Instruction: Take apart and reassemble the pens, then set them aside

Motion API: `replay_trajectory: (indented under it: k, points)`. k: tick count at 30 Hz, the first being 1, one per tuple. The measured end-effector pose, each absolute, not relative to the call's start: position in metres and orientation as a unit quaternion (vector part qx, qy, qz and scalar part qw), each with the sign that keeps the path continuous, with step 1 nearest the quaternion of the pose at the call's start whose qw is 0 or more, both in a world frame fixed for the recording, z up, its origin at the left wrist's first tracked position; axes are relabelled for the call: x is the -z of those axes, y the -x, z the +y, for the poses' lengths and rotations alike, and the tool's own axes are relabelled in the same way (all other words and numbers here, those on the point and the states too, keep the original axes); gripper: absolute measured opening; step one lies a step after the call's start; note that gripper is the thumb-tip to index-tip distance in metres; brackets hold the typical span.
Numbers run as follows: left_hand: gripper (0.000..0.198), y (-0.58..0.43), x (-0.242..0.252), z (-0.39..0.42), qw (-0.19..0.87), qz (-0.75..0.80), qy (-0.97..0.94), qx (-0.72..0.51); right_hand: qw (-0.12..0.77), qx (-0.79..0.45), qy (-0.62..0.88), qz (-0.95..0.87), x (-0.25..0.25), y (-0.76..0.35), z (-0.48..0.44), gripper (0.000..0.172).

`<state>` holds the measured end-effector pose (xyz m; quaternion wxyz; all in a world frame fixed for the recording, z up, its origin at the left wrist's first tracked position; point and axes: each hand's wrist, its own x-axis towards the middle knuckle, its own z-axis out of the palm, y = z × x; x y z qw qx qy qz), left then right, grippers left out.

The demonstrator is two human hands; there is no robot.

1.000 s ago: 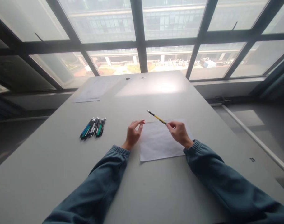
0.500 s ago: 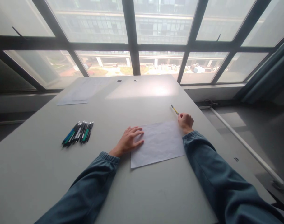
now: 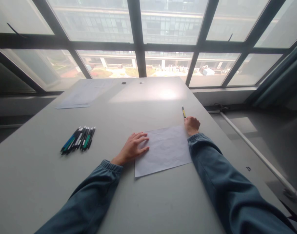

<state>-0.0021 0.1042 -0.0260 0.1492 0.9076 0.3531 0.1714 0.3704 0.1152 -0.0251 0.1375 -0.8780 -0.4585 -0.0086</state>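
A white sheet of paper (image 3: 165, 152) lies on the white table in front of me. My left hand (image 3: 132, 146) rests on its left side, palm down with the fingers spread. At the sheet's upper right corner, my right hand (image 3: 192, 125) is closed in a fist around a yellow and black pen (image 3: 183, 112). The pen's far end sticks out beyond the hand; its near part is hidden by the fingers. To the left of my left hand lies a bunch of black, blue and green pens (image 3: 78, 140), side by side.
Loose white papers (image 3: 77, 97) lie at the table's far left. Two round spots, one dark hole (image 3: 124, 83) among them, mark the back of the tabletop (image 3: 148, 110). Large windows stand behind it. A small dark mark (image 3: 248, 169) is near the right edge.
The pen in my right hand has swung from leaning left to pointing nearly straight away from me. My left hand stays on the paper. The whole view has shifted slightly.
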Motion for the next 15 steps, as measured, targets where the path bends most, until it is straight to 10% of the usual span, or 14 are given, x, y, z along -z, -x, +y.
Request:
replay_trajectory:
  k: [15]
  points:
    - [0.048,0.0023,0.0243,0.1036,0.151,0.356,-0.909,-0.158,0.166,-0.005,0.884,-0.437,0.0262,-0.3754,0.1147,0.034]
